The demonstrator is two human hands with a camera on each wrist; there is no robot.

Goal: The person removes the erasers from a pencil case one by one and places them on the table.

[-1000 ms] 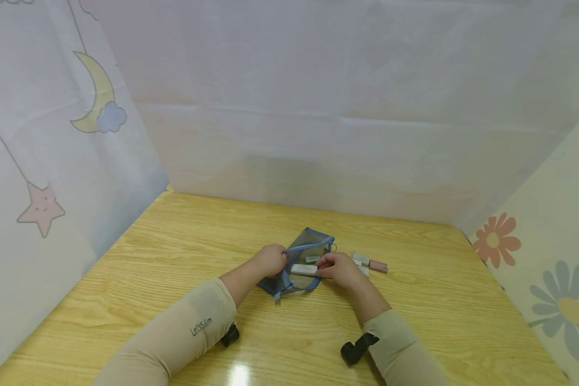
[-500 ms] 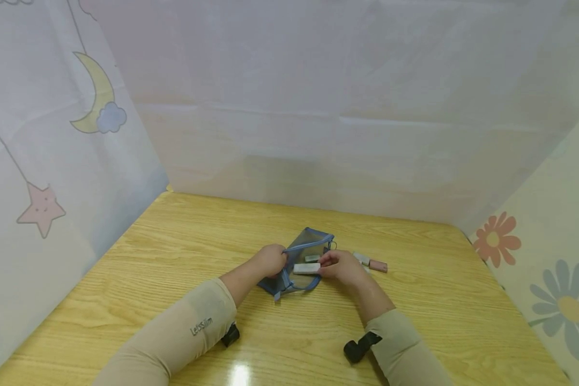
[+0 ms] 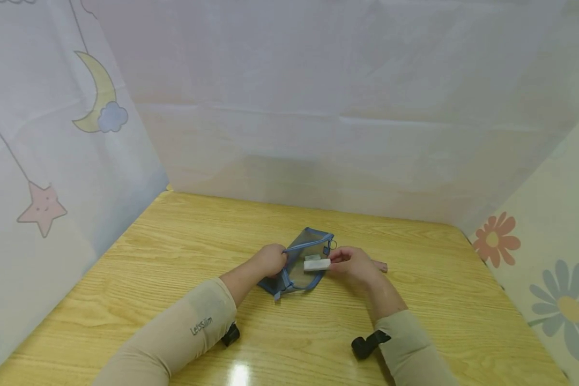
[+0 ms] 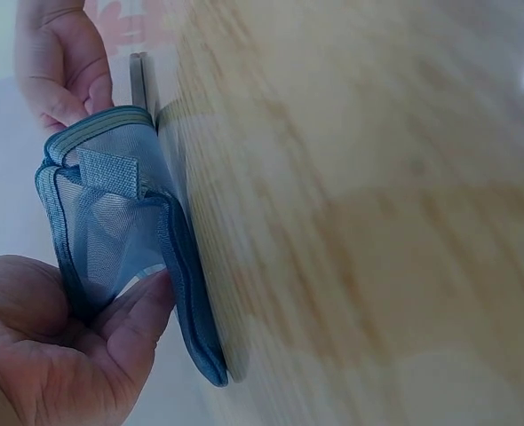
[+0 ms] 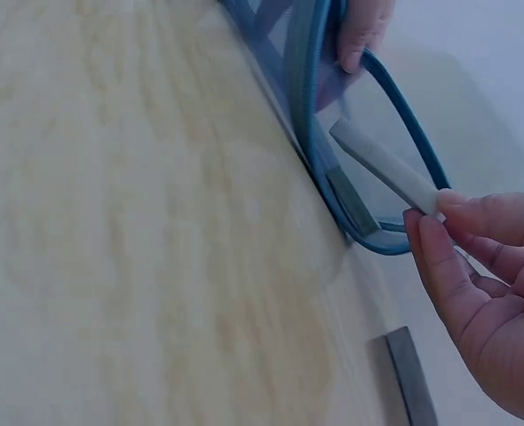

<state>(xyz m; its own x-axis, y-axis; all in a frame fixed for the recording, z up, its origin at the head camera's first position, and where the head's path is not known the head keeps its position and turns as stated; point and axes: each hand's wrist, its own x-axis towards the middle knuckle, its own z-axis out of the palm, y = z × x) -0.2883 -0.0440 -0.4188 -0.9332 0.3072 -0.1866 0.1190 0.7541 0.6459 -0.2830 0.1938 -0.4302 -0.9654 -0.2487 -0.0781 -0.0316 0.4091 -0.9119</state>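
Note:
A blue-edged mesh zipper pouch [image 3: 296, 252] lies on the table with its mouth spread toward the right. My left hand [image 3: 272, 260] grips its left side; in the left wrist view the thumb and fingers of the left hand [image 4: 80, 342] pinch the mesh of the pouch [image 4: 111, 160]. Between thumb and fingertips, my right hand [image 3: 354, 264] pinches one end of a white rectangular bar [image 3: 317, 265]. In the right wrist view, the free end of the bar [image 5: 382, 164] points into the pouch's open mouth. A smaller greenish-grey block [image 5: 355, 200] lies inside, behind the zipper edge.
A pink block [image 3: 380, 266] lies on the table just right of my right hand, partly covered by it. In the right wrist view a dark grey bar [image 5: 410, 377] rests below the hand. Printed cloth walls [image 3: 289, 107] border the wooden table [image 3: 183, 230].
My right hand has moved right and slightly up, drawing the white bar toward the pouch's mouth. It now covers more of the blocks on the table. The left hand and pouch have stayed put.

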